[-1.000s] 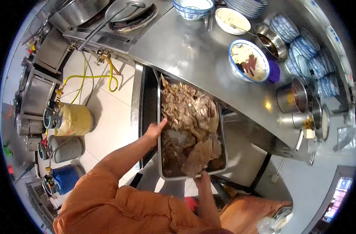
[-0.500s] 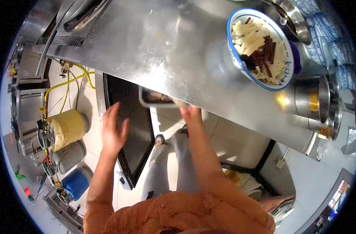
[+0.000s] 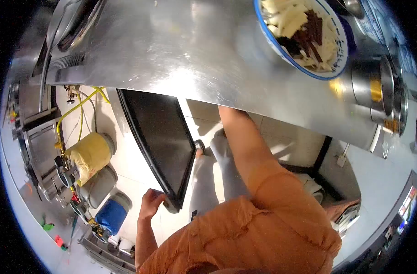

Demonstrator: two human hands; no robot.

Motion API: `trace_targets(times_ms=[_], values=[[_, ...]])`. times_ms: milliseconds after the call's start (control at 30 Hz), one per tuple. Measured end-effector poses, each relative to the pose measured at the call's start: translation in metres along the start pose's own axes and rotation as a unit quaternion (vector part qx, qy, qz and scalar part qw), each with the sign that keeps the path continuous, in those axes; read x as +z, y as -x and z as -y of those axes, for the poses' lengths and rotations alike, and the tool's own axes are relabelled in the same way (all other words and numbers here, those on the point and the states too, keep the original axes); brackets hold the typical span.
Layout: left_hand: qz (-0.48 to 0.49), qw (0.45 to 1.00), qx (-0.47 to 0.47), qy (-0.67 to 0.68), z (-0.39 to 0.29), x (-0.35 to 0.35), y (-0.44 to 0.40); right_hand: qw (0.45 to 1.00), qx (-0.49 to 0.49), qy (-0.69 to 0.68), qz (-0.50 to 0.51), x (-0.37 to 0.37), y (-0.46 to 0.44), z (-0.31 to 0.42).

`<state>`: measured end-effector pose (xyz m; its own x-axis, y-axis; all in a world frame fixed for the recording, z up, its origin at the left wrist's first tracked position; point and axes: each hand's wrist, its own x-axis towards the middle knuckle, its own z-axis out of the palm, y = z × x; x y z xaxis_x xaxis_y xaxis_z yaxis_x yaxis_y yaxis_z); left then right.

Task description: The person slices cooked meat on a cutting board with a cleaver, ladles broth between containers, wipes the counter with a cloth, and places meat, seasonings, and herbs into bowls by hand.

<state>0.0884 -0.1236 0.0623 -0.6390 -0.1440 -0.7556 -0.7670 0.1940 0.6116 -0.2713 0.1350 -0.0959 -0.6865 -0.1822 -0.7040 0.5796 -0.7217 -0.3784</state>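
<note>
Below the steel counter a black-lined door (image 3: 165, 141) stands open. My left hand (image 3: 151, 203) is at the door's lower outer corner, its fingers curled and closed on the edge. My right arm reaches under the counter's front edge, which hides my right hand and anything it touches. The metal tray of meat is out of sight. On the steel counter (image 3: 172, 55), a blue-rimmed bowl (image 3: 304, 36) holds pale strips and dark red-brown pieces.
Steel pots (image 3: 373, 86) stand at the counter's right end. Gas cylinders, one yellow (image 3: 92, 153) and one blue (image 3: 112, 214), with yellow hoses, are on the floor at the left. A black frame (image 3: 320, 157) stands below the counter at the right.
The meat tray has gone from both hands to under the counter and out of sight. My left hand has moved down to the door's corner; my right hand has passed beneath the counter.
</note>
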Motion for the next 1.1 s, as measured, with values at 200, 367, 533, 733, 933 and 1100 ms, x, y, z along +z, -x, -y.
trace_targets(times_ms=[200, 367, 533, 733, 933, 1100], values=[[0.049, 0.977, 0.089, -0.189, -0.046, 0.044, -0.021, 0.997, 0.021, 0.069, -0.001, -0.027, 0.026, -0.002], [0.132, 0.970, 0.076, -0.189, -0.091, 0.090, -0.055, 0.953, -0.025, 0.300, -0.030, -0.082, 0.114, 0.016], [0.164, 0.984, 0.019, -0.070, -0.114, 0.138, -0.115, 0.874, -0.059, 0.457, -0.155, -0.178, 0.235, 0.039], [0.255, 0.964, 0.063, -0.040, -0.173, 0.155, -0.195, 0.900, -0.138, 0.267, -0.316, -0.217, 0.390, -0.009], [0.255, 0.964, 0.022, -0.067, -0.238, 0.190, -0.322, 0.861, -0.206, 0.143, -0.442, -0.215, 0.477, -0.111], [0.131, 0.983, 0.054, -0.118, -0.247, 0.218, -0.277, 0.871, -0.156, 0.022, -0.466, -0.219, 0.540, -0.180]])
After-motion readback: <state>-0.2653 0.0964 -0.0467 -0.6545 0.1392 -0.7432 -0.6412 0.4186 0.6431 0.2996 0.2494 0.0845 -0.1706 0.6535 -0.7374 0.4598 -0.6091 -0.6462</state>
